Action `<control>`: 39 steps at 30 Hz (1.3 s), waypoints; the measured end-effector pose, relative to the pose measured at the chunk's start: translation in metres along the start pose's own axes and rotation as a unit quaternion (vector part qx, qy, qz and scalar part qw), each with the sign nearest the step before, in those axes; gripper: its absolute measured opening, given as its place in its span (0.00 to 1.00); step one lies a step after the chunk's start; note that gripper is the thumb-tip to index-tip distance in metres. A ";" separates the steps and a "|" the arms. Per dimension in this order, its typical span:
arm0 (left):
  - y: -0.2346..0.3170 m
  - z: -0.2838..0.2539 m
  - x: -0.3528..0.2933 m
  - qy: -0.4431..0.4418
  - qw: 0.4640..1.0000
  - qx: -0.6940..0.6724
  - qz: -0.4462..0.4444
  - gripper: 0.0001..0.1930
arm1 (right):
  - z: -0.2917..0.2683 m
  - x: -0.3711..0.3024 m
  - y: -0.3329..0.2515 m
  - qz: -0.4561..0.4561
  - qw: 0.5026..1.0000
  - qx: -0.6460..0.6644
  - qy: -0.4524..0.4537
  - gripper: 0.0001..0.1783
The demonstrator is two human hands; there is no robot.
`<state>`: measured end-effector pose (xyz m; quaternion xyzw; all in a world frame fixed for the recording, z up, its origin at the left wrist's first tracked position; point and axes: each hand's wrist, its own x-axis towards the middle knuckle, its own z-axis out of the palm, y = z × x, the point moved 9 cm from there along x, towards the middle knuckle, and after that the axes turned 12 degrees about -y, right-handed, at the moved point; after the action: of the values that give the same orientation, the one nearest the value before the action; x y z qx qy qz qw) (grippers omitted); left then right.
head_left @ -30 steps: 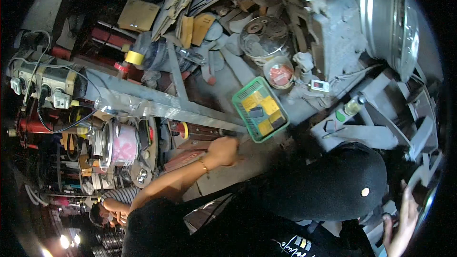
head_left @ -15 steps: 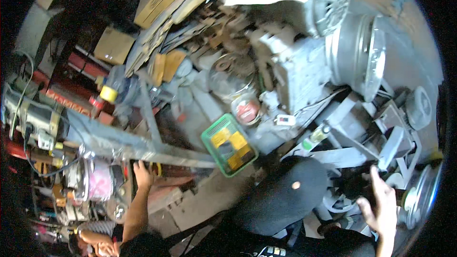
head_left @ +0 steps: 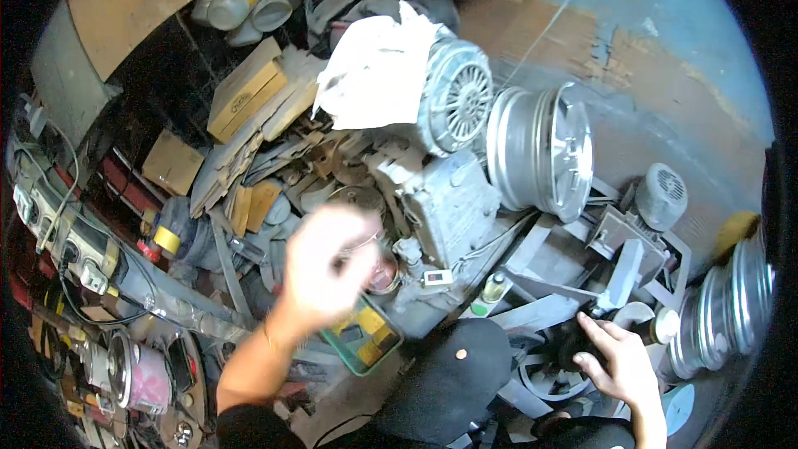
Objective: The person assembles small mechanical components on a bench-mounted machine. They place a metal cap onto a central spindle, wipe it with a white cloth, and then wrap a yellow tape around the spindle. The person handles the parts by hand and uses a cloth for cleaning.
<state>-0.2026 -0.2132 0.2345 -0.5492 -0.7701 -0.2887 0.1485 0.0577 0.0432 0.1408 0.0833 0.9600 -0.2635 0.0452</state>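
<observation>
My left hand (head_left: 328, 270) is raised in mid-view, smeared by motion; whether it holds anything cannot be made out. Below it is a green plastic basket (head_left: 391, 354) with yellow and dark pieces inside, partly covered by my wrist. My right hand (head_left: 615, 362) has thumb and fingers apart, beside a dark object (head_left: 572, 339) whose kind I cannot make out. Near that hand lies a grey spoked wheel (head_left: 532, 378), partly hidden. A black cap (head_left: 445, 382) with a small button fills the lower middle.
A silver wheel rim (head_left: 522, 150) stands near a grey motor (head_left: 457, 96) under a white cloth (head_left: 374, 71). More rims (head_left: 723, 308) stack at right. A metal frame (head_left: 553, 258) holds a bottle (head_left: 493, 289). Cardboard (head_left: 249, 100) piles at left, near power sockets (head_left: 71, 241).
My left hand has risen from the shelf at lower left to above the green basket. My right hand has shifted left in view, closer to the dark object. The whole view has turned.
</observation>
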 end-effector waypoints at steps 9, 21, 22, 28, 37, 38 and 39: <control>-0.081 -0.022 0.242 0.049 0.988 0.121 -0.081 0.11 | -0.007 -0.037 0.004 0.003 0.999 0.005 0.039 0.31; -0.085 -0.160 0.321 0.217 0.944 -0.247 -0.006 0.09 | -0.018 -0.051 0.015 0.027 0.998 0.006 0.064 0.30; -0.059 -0.146 0.326 0.105 0.946 -0.305 0.028 0.08 | -0.020 -0.047 0.014 0.019 0.997 0.000 0.072 0.30; 0.137 -0.082 0.275 -0.165 0.913 -0.327 0.181 0.06 | -0.086 -0.007 -0.017 -0.146 0.955 0.020 0.256 0.47; 0.223 0.026 0.183 0.026 0.973 -0.069 0.217 0.03 | -0.075 0.046 -0.066 -0.171 0.896 0.380 0.156 0.19; 0.225 0.030 0.174 0.035 0.962 -0.036 0.269 0.03 | -0.069 0.040 -0.061 -0.183 0.886 0.402 0.138 0.19; 0.225 0.030 0.166 0.052 0.946 -0.008 0.320 0.03 | -0.066 0.030 -0.058 -0.196 0.893 0.372 0.162 0.19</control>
<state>-0.0487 -0.0168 0.3646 -0.7518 -0.5432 -0.2600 0.2685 0.0146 0.0317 0.2224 -0.0538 0.7827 -0.5876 -0.1979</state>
